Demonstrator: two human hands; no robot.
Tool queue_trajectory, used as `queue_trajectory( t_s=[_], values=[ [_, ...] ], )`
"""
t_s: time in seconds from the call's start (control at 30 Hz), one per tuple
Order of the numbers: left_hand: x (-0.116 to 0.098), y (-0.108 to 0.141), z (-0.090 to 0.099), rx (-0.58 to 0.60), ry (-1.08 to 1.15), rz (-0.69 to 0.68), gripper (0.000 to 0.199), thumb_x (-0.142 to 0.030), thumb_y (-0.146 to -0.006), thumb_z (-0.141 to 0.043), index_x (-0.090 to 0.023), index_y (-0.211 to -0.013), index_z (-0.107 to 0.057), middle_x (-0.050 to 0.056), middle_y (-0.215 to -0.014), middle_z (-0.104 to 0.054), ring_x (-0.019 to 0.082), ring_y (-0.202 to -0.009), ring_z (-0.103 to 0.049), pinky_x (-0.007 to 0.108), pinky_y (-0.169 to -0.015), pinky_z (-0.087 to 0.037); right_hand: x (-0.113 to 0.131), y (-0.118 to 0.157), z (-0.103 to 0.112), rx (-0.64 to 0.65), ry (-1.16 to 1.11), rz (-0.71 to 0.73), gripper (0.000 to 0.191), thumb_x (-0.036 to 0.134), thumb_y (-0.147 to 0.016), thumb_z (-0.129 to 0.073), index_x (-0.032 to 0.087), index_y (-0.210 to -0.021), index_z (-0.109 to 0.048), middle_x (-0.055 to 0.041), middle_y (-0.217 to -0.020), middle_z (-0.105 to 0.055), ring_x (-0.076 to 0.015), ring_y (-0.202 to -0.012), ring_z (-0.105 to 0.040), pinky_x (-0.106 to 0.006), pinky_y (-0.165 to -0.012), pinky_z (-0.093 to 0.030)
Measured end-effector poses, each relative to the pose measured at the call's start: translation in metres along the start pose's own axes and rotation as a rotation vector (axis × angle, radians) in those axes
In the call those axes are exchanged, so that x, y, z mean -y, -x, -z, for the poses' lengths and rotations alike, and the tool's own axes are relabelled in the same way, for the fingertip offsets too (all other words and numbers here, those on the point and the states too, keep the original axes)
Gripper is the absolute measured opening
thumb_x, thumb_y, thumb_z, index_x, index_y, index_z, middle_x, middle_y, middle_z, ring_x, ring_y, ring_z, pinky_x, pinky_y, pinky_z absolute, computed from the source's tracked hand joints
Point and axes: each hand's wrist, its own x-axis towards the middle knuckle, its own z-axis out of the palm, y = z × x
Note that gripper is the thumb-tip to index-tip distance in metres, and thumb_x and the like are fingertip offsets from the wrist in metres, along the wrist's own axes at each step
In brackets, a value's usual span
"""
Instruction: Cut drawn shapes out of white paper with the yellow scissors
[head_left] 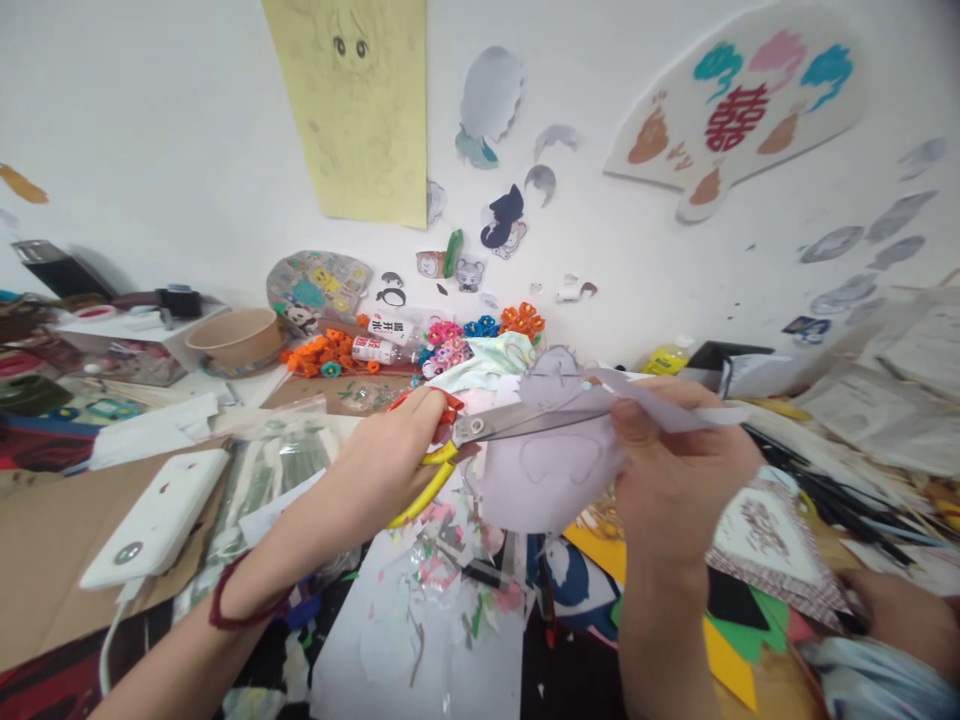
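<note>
My left hand [397, 440], with a dark red band at the wrist, is closed around the scissors [491, 425]. One handle loop is yellow, the other red. The blades reach rightward across a sheet of thin white paper [555, 495] with pencil outlines on it, and a cut edge shows along them. My right hand [679, 460] pinches the sheet's right part between thumb and fingers, close to the blade tips. Part of the paper, bearing a drawn figure, stands above the blades. Both hands are raised over the cluttered tabletop.
White paper [352, 640] with colourful scraps lies below. A white power bank [157, 520] with a cable rests on cardboard at left. Orange pipe-cleaner flowers [322, 352] and a bottle [382, 350] stand near the wall. Another person's hand [904, 615] shows at lower right.
</note>
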Motion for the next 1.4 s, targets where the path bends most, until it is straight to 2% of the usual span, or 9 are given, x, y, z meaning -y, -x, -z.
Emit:
queue_trajectory(
  t_s=[0.1, 0.2, 0.3, 0.43, 0.57, 0.67, 0.83, 1.13, 1.4],
  values=[
    [-0.001, 0.000, 0.002, -0.003, 0.019, 0.033, 0.030, -0.049, -0.097, -0.038, -0.024, -0.082, -0.032, -0.001, -0.078, -0.048, 0.017, -0.062, -0.043, 0.030, -0.059, -0.032, 0.003, -0.001, 0.006, 0.044, 0.031, -0.166, 0.011, 0.022, -0.072, -0.081, 0.024, -0.078, -0.072, 0.0005, -0.073, -0.069, -0.0161, -0.071, -0.064, -0.030, -0.065, -0.054],
    [-0.001, -0.001, 0.004, -0.002, 0.025, 0.067, 0.031, -0.051, -0.096, -0.040, -0.024, -0.081, -0.032, 0.000, -0.080, -0.050, 0.017, -0.065, -0.046, 0.030, -0.060, -0.032, 0.003, -0.002, 0.014, 0.132, 0.029, -0.371, 0.026, 0.026, -0.064, -0.087, 0.025, -0.086, -0.074, -0.0009, -0.083, -0.075, -0.0189, -0.077, -0.070, -0.031, -0.067, -0.058],
    [-0.002, -0.001, 0.006, 0.017, -0.002, 0.078, 0.029, -0.050, -0.095, -0.043, -0.024, -0.084, -0.034, 0.000, -0.083, -0.052, 0.018, -0.066, -0.048, 0.030, -0.060, -0.032, 0.000, -0.002, 0.019, 0.221, 0.055, -0.461, 0.030, 0.023, -0.059, -0.089, 0.023, -0.086, -0.076, -0.0008, -0.080, -0.077, -0.0185, -0.069, -0.070, -0.029, -0.060, -0.059],
    [-0.003, -0.001, 0.014, 0.024, -0.056, 0.097, 0.028, -0.050, -0.094, -0.045, -0.024, -0.087, -0.037, 0.001, -0.085, -0.055, 0.019, -0.068, -0.051, 0.030, -0.059, -0.031, -0.007, -0.001, 0.018, 0.206, 0.091, -0.368, 0.021, 0.023, -0.060, -0.088, 0.022, -0.076, -0.075, 0.0015, -0.063, -0.071, -0.0150, -0.053, -0.062, -0.026, -0.044, -0.052],
    [-0.002, 0.000, 0.021, -0.018, -0.072, 0.073, 0.032, -0.053, -0.090, -0.052, -0.024, -0.097, -0.042, 0.003, -0.099, -0.059, 0.023, -0.084, -0.059, 0.031, -0.062, -0.034, -0.008, 0.000, 0.016, 0.114, 0.104, -0.261, 0.026, 0.023, -0.057, -0.089, 0.023, -0.081, -0.077, 0.0010, -0.063, -0.071, -0.0174, -0.055, -0.063, -0.028, -0.045, -0.053],
    [-0.003, 0.001, 0.023, -0.015, -0.050, 0.068, 0.038, -0.057, -0.087, -0.054, -0.023, -0.099, -0.042, 0.004, -0.102, -0.060, 0.024, -0.089, -0.059, 0.032, -0.066, -0.036, -0.006, 0.000, 0.016, 0.127, 0.130, -0.232, 0.028, 0.021, -0.056, -0.089, 0.024, -0.082, -0.078, -0.0004, -0.069, -0.074, -0.0191, -0.059, -0.066, -0.029, -0.048, -0.055],
    [-0.008, 0.001, 0.022, 0.037, 0.022, 0.122, 0.045, -0.063, -0.083, -0.057, -0.023, -0.094, -0.042, 0.004, -0.102, -0.059, 0.024, -0.088, -0.059, 0.033, -0.066, -0.038, -0.002, 0.002, 0.014, 0.140, 0.146, -0.200, 0.028, 0.022, -0.058, -0.088, 0.025, -0.085, -0.079, 0.0002, -0.071, -0.075, -0.0190, -0.058, -0.066, -0.030, -0.049, -0.055],
    [-0.007, -0.002, 0.019, 0.042, 0.041, 0.120, 0.039, -0.059, -0.088, -0.053, -0.024, -0.089, -0.036, 0.001, -0.091, -0.056, 0.019, -0.072, -0.054, 0.030, -0.061, -0.033, 0.000, 0.002, 0.011, 0.120, 0.201, -0.188, 0.023, 0.019, -0.059, -0.087, 0.024, -0.081, -0.079, 0.0023, -0.066, -0.072, -0.0157, -0.056, -0.063, -0.025, -0.046, -0.054],
    [-0.010, -0.006, 0.017, 0.069, 0.090, 0.152, 0.036, -0.058, -0.088, -0.049, -0.024, -0.090, -0.036, 0.003, -0.094, -0.057, 0.020, -0.074, -0.056, 0.031, -0.062, -0.035, 0.000, 0.001, 0.007, 0.090, 0.211, -0.175, 0.018, 0.019, -0.060, -0.086, 0.023, -0.076, -0.078, 0.0018, -0.065, -0.071, -0.0137, -0.054, -0.061, -0.024, -0.045, -0.053]
  ],
)
